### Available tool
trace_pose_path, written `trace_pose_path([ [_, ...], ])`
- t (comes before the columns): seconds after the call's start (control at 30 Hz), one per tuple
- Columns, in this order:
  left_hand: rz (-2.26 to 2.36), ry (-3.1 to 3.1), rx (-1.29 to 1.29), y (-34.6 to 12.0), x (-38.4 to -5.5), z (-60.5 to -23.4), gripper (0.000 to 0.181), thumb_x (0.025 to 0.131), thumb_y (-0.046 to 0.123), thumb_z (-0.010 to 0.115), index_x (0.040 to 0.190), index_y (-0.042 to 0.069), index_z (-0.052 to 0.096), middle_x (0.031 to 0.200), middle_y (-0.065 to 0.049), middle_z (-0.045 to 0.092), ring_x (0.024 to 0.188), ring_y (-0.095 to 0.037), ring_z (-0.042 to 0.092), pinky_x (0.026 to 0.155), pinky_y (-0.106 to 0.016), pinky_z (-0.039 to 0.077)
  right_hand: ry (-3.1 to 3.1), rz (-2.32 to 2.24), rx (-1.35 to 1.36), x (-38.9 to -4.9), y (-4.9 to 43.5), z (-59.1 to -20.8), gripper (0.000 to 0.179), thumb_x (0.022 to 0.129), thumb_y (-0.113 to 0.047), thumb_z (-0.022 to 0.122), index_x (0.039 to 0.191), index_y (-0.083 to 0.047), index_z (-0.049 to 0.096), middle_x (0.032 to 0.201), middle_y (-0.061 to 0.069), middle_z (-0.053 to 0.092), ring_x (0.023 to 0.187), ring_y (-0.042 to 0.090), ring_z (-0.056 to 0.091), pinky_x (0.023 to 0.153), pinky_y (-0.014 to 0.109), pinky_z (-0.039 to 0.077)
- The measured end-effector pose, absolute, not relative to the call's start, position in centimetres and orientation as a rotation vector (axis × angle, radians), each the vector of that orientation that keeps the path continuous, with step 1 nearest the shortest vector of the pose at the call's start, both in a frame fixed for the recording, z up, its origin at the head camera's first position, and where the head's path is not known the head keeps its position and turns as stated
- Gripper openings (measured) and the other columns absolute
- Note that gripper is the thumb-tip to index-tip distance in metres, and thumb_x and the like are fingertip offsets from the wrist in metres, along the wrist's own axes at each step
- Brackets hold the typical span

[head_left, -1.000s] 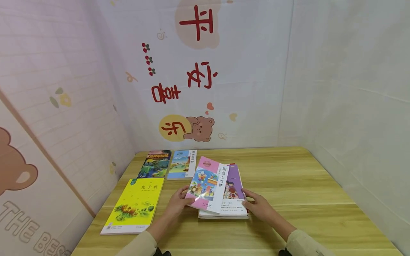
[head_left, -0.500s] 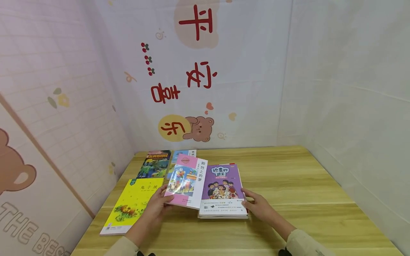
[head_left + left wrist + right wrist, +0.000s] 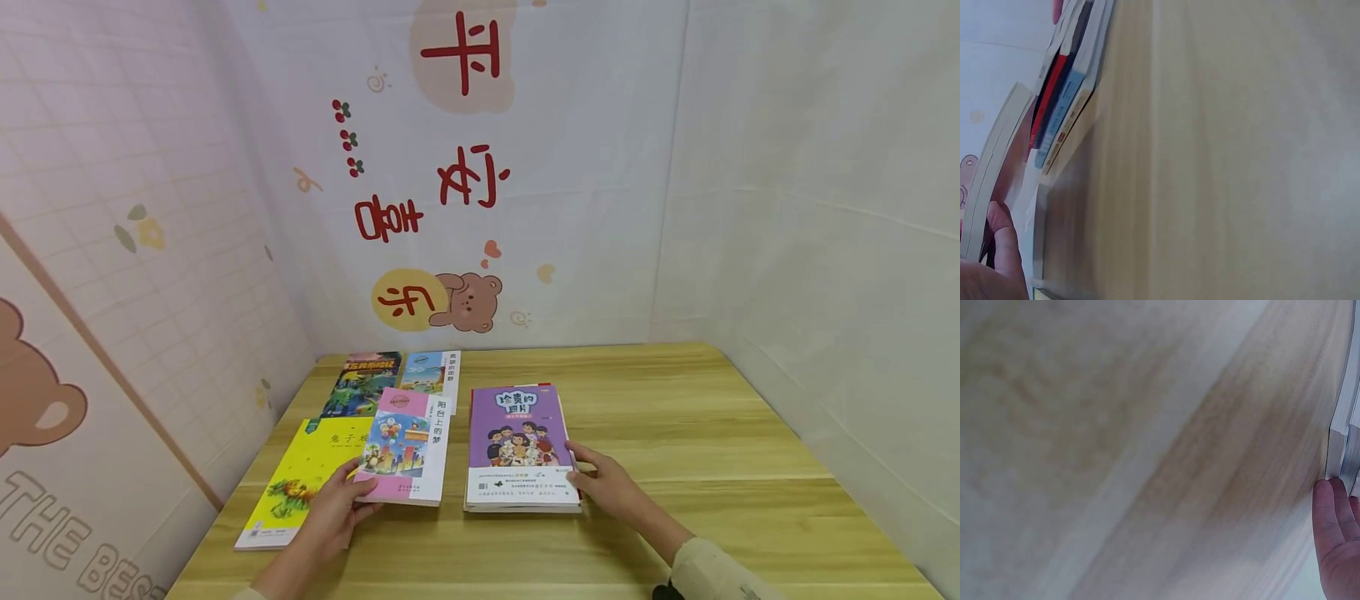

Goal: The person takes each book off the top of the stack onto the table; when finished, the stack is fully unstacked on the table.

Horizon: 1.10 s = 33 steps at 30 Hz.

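Note:
My left hand [image 3: 335, 500] grips the lower left corner of a pink and white book [image 3: 405, 450], thumb on the cover. That book is held off the table, as the left wrist view shows it apart from the surface. It overlaps the right edge of a yellow book [image 3: 300, 492] in the head view. At the middle lies a stack of books with a purple book [image 3: 525, 425] on top. Fingertips of my right hand [image 3: 611, 483] touch the stack's right edge; in the right wrist view these fingers [image 3: 1329, 519] look fairly straight against the page edges.
Behind the yellow book lie a dark, colourful book [image 3: 363, 383] and a blue and white book [image 3: 427, 375], side by side. Several spines [image 3: 1063, 106] of the stack show in the left wrist view. Fabric walls [image 3: 585, 208] enclose the wooden table [image 3: 675, 417] at back and sides.
My left hand has carried the pink and white book leftward off the stack, then lower and nearer to me, uncovering the purple cover. My right hand has stayed at the stack's edge.

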<state>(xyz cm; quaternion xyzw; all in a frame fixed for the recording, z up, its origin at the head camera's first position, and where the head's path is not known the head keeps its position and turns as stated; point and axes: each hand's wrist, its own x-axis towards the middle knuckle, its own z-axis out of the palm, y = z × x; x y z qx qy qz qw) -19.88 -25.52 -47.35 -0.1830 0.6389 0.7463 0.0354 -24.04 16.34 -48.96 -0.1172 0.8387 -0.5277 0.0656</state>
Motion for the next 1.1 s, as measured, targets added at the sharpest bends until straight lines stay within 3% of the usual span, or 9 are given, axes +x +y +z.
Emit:
trace_pose_path([
  [0.13,2.317,1.916,-0.594,-25.2,-19.2,-48.1,0.072,0.098,0.002,0.058,0.156,-0.003,0.015,0.117,-0.017,0.062,0.087,-0.018,0.067,0.080,-0.039,0.058,2.530,-1.587,-0.341,-24.1,16.4,-49.0,0.054,0.097,-0.007,0.063,0.147,0.003,0.044,0.140,0.034,0.047,0.108,0.042,0.064,0.083,0.042,0.056],
  [0.33,2.307,1.893,-0.616,-24.6,-18.7,-49.1,0.072,0.097,0.000,0.059,0.154,-0.006,0.016,0.110,-0.015,0.062,0.084,-0.019,0.065,0.079,-0.040,0.058,2.533,-1.582,-0.353,-24.1,16.3,-49.0,0.054,0.097,-0.008,0.063,0.146,0.004,0.045,0.139,0.034,0.047,0.108,0.041,0.064,0.084,0.043,0.056],
  [0.73,2.285,1.909,-0.620,-24.2,-19.4,-49.9,0.074,0.098,0.003,0.059,0.155,-0.005,0.014,0.118,-0.021,0.060,0.087,-0.020,0.066,0.081,-0.040,0.058,2.547,-1.597,-0.321,-24.0,16.2,-48.8,0.053,0.096,-0.007,0.065,0.145,0.004,0.046,0.138,0.033,0.049,0.106,0.041,0.064,0.084,0.046,0.056],
  [0.83,2.229,1.982,-0.615,-24.2,-19.5,-49.6,0.072,0.098,0.006,0.060,0.154,-0.007,0.017,0.131,-0.029,0.054,0.100,-0.028,0.066,0.088,-0.044,0.055,2.543,-1.603,-0.340,-24.0,16.2,-48.8,0.053,0.096,-0.006,0.064,0.145,0.004,0.046,0.138,0.034,0.048,0.107,0.042,0.064,0.083,0.045,0.056],
  [0.9,2.148,2.092,-0.571,-24.2,-19.7,-49.1,0.072,0.098,0.010,0.062,0.153,-0.008,0.021,0.144,-0.031,0.043,0.121,-0.037,0.056,0.100,-0.049,0.047,2.539,-1.606,-0.352,-24.0,16.2,-48.9,0.054,0.096,-0.006,0.064,0.145,0.004,0.045,0.137,0.035,0.048,0.107,0.043,0.064,0.083,0.045,0.056],
  [0.97,2.044,2.223,-0.521,-24.2,-19.9,-48.4,0.071,0.098,0.015,0.064,0.154,-0.005,0.024,0.154,-0.029,0.031,0.138,-0.042,0.038,0.108,-0.053,0.037,2.536,-1.608,-0.361,-24.0,16.2,-48.9,0.054,0.096,-0.006,0.064,0.146,0.005,0.044,0.137,0.036,0.048,0.107,0.043,0.064,0.082,0.044,0.056],
  [1.03,1.962,2.337,-0.456,-24.2,-20.1,-47.5,0.071,0.098,0.018,0.064,0.154,-0.002,0.027,0.158,-0.027,0.022,0.144,-0.045,0.022,0.112,-0.055,0.029,2.531,-1.613,-0.352,-24.0,16.3,-49.0,0.055,0.097,-0.006,0.063,0.147,0.004,0.043,0.137,0.036,0.048,0.107,0.044,0.063,0.082,0.043,0.056],
  [1.1,1.908,2.408,-0.431,-24.1,-20.3,-46.7,0.068,0.098,0.020,0.065,0.154,0.003,0.031,0.159,-0.023,0.025,0.145,-0.044,0.021,0.112,-0.054,0.030,2.530,-1.615,-0.337,-23.9,16.3,-49.1,0.055,0.097,-0.006,0.063,0.148,0.003,0.043,0.137,0.035,0.048,0.108,0.044,0.063,0.082,0.043,0.056],
])
